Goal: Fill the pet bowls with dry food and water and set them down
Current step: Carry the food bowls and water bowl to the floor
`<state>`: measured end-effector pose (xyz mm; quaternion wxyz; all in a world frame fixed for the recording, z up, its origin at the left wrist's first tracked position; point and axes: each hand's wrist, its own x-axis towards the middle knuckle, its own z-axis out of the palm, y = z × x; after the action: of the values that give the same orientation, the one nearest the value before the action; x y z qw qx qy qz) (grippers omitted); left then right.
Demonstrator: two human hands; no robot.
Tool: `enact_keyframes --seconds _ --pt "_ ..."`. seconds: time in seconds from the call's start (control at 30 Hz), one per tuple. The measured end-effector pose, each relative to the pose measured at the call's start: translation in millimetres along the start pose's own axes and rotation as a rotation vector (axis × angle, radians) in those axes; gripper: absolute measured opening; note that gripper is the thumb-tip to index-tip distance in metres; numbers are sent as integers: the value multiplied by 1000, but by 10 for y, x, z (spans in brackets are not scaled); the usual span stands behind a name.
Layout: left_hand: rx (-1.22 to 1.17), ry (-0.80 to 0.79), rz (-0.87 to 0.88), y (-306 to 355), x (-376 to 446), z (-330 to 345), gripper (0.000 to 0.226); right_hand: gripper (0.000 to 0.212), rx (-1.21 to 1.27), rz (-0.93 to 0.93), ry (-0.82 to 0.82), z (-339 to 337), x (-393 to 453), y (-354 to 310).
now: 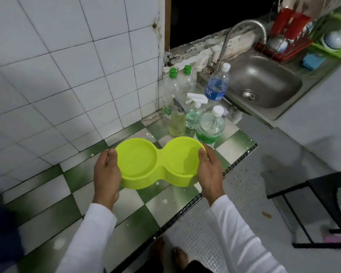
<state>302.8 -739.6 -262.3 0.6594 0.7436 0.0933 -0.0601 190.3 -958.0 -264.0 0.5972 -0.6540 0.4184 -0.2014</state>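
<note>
Both hands gripping the empty double pet bowl (159, 162) above the checkered counter (53, 211): left hand (106, 174) wrapping the 9 o'clock end, right hand (209, 172) the 3 o'clock end. Risk: swinging toward the sink (264, 85) could be clipping the bottles (211, 125) crowding 12 o'clock.

Both hands hold an empty double bowl
Left hand (106, 172) and right hand (210, 172) grip the lime-green double pet bowl (158, 162) at its ends, mid-frame, above the checkered worktop (87, 205).

Steel sink (264, 85), red dish rack (283, 46)
</note>
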Motion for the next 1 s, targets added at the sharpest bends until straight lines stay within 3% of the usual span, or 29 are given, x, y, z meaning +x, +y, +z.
enact_keyframes --seconds 0.2,1.0 --pt "-18 150 -14 -6 -202 -235 20 25 -11 -53 -121 119 21 -205" --pt "-179 664 -43 -79 -1314 -1543 28 20 -30 -179 -516 827 -1025 -674"
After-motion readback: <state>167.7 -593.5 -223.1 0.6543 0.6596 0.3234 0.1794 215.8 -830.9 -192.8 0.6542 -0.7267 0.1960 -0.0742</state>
